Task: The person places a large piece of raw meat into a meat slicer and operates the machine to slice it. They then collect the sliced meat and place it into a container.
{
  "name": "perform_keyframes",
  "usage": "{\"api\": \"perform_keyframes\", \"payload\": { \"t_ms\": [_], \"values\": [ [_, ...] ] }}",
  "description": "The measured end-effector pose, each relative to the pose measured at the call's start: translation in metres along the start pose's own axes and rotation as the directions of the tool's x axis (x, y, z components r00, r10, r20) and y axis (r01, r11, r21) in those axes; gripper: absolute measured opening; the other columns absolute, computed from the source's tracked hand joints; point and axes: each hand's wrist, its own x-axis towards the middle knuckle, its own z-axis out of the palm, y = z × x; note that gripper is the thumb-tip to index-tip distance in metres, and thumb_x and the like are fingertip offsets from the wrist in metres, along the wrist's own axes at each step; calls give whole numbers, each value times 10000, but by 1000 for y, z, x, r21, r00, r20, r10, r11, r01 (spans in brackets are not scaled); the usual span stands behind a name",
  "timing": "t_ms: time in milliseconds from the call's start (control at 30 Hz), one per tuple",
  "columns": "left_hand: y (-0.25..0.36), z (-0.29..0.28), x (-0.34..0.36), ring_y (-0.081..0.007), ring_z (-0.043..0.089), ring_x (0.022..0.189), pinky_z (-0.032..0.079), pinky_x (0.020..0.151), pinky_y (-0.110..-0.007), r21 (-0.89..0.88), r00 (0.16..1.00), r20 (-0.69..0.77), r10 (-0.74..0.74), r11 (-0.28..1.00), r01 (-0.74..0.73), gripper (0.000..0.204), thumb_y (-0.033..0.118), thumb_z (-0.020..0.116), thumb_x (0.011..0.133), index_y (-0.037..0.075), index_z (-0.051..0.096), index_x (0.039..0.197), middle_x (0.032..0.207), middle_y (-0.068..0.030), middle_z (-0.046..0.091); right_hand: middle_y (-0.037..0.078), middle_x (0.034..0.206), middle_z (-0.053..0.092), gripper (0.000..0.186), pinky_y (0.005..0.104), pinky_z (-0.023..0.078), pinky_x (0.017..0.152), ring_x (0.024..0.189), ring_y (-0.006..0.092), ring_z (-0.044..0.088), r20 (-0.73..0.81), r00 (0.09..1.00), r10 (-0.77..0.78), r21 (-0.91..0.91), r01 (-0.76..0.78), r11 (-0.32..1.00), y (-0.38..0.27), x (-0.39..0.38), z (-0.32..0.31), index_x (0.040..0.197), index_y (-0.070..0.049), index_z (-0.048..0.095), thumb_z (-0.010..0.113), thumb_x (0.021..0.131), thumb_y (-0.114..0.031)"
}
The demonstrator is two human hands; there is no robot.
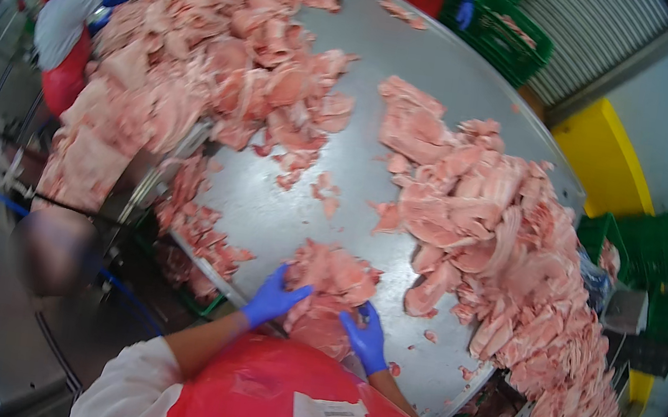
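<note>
On the steel table in front of me lies a small heap of pale pink raw meat pieces (333,280), with a larger flat piece at its near end by my apron. At the heap's left edge is my blue-gloved left hand (276,297), its thumb and fingers spread and touching the meat. My right hand (367,339), in a blue glove too, rests along the right edge with thumb and fingers apart. Neither hand is closed round a piece. Some fingertips are hard to make out against the meat.
A big pile of meat (193,63) covers the table's far left; another (508,231) runs down the right side. Loose scraps lie on the bare steel (258,207). Green crates (504,37) stand beyond. A co-worker in a red apron (67,76) reaches in at left; others work at the far edge.
</note>
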Motion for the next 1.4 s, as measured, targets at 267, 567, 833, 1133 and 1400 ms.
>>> {"api": "perform_keyframes", "payload": {
  "t_ms": [267, 567, 833, 1133, 1400],
  "values": [
    [87, -22, 75, -311, 589, 1276, 476, 1081, -407, -30, 987, -12, -161, 987, 160, 878, 515, 762, 901, 27, 414, 1542, 1418, -227, 559, 73, 1222, 656, 552, 301, 515, 915, 1080, 146, 607, 293, 956, 5, 176, -59, 983, -89, 160, 40, 1339, 5, 601, 804, 918, -288],
    [179, -170, 193, -114, 585, 1034, 501, 924, -284, -440, 925, -311, 218, 830, -343, 436, 278, 710, 1001, 50, 564, 1343, 1156, -46, 621, 134, 1245, 707, 482, 353, 528, 973, 1130, 203, 657, 392, 758, -521, 248, 458, 854, -314, 299, 161, 1318, 21, 651, 661, 1002, -343],
    [368, -264, 192, -220, 712, 816, 603, 727, -349, 466, 569, -634, 524, 846, -260, 337, 182, 648, 999, 42, 603, 1302, 1012, -88, 721, 15, 816, 639, 311, 315, 472, 635, 696, 163, 575, 583, 638, -503, 97, 560, 823, -526, 384, 153, 1030, -57, 690, 608, 1014, -357],
    [196, -174, 276, -582, 163, 1511, 217, 1161, -730, 948, 767, -222, 603, 316, 26, 1051, 538, 851, 738, 339, 312, 1619, 1684, -248, 160, 208, 1071, 732, 379, 507, 554, 882, 1029, 415, 698, 239, 834, -498, -460, 549, 698, -276, 394, 166, 1156, -74, 693, 643, 893, -343],
    [222, -180, 358, -568, 106, 1536, 127, 1148, -790, 967, 795, -255, 551, 133, 218, 947, 504, 843, 765, 329, 401, 1584, 1714, -239, 91, 225, 1046, 721, 377, 503, 550, 866, 982, 428, 694, 117, 869, -480, -464, 475, 748, -249, 415, 195, 1174, -98, 615, 709, 840, -246]
  ]
}}
